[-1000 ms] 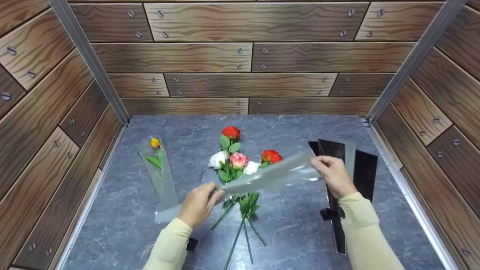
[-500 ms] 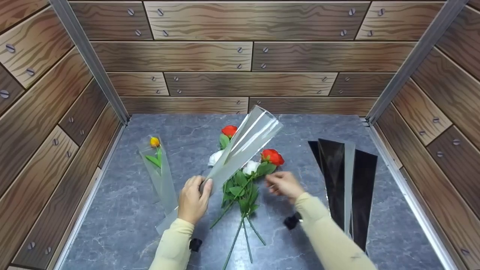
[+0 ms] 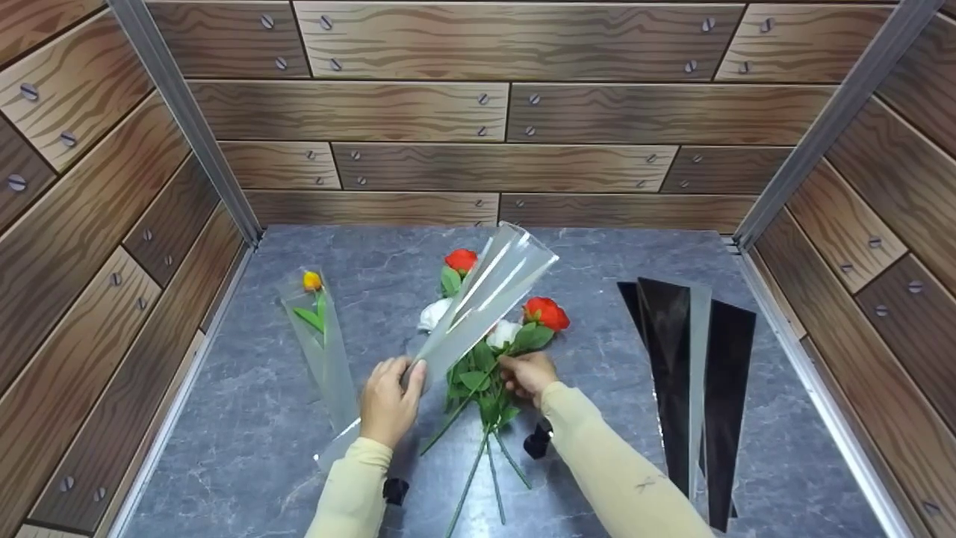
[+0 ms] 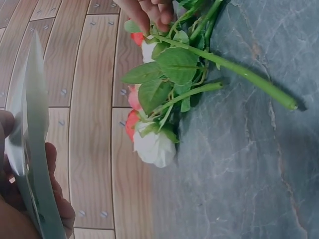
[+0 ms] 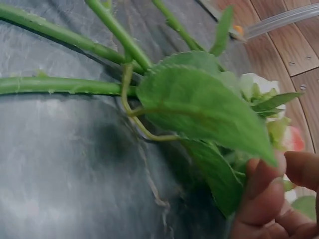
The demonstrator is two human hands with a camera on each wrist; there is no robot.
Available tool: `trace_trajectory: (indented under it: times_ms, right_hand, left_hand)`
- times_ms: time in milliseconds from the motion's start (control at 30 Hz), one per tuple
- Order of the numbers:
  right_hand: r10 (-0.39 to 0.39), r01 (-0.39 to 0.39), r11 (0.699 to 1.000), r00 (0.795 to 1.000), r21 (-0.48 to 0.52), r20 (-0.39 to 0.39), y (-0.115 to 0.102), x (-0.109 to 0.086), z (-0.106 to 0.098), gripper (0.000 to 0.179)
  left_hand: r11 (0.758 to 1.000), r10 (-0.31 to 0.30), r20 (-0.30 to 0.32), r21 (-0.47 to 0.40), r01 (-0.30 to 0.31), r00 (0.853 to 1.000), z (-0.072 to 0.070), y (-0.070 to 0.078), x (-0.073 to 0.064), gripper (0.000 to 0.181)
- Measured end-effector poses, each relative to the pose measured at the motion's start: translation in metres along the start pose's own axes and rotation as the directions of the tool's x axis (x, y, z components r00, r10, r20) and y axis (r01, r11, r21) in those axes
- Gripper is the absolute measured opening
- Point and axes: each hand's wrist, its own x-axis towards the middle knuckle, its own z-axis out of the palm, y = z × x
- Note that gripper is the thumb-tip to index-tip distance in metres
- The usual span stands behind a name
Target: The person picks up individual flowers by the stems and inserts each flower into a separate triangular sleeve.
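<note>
My left hand (image 3: 390, 400) grips the narrow lower end of a clear flower sleeve (image 3: 485, 299), which slants up to the right above the roses. In the left wrist view the sleeve (image 4: 37, 139) stands between thumb and fingers. My right hand (image 3: 529, 373) pinches the stem of the right-hand red rose (image 3: 547, 314) just below its leaves. The right wrist view shows curled fingertips beside green leaves (image 5: 204, 109). Another red rose (image 3: 461, 261) and white roses (image 3: 435, 315) lie around it, their stems crossing toward me. A pink rose (image 4: 133, 97) is partly hidden.
At left lies an orange-yellow tulip (image 3: 312, 281) in a clear sleeve. Black and clear sleeves (image 3: 728, 373) lie fanned at right. Wood-patterned walls (image 3: 508, 164) enclose the grey marbled table (image 3: 246, 418) at the back and sides.
My right hand has let go of the sleeve's wide end and moved left and down to the red rose's stem. The sleeve, kept in my left hand, has swung more upright.
</note>
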Motion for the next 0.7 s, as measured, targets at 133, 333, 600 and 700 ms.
trace_trajectory:
  times_ms: [133, 333, 600, 700]
  right_hand:
    - [0.001, -0.001, 1.0, 0.999, -0.002, -0.052, 0.002, 0.004, 0.007, 0.025]
    - [0.005, -0.011, 0.999, 0.991, -0.046, -0.132, 0.002, 0.01, 0.013, 0.023]
    - [0.027, -0.023, 0.999, 0.992, 0.038, -0.124, 0.001, 0.007, 0.005, 0.017]
    - [0.028, -0.016, 0.989, 0.996, 0.146, -0.079, -0.001, 0.003, -0.004, 0.021]
  left_hand:
    - [1.0, -0.009, 0.023, -0.003, 0.009, 1.0, 0.003, -0.002, -0.002, 0.018]
    - [0.999, -0.026, 0.043, -0.025, 0.027, 0.999, 0.004, -0.001, -0.004, 0.017]
    - [0.999, -0.041, 0.067, -0.028, 0.043, 0.997, 0.004, 0.001, -0.007, 0.018]
    - [0.998, -0.048, 0.078, -0.034, 0.051, 0.996, 0.004, 0.002, -0.007, 0.017]
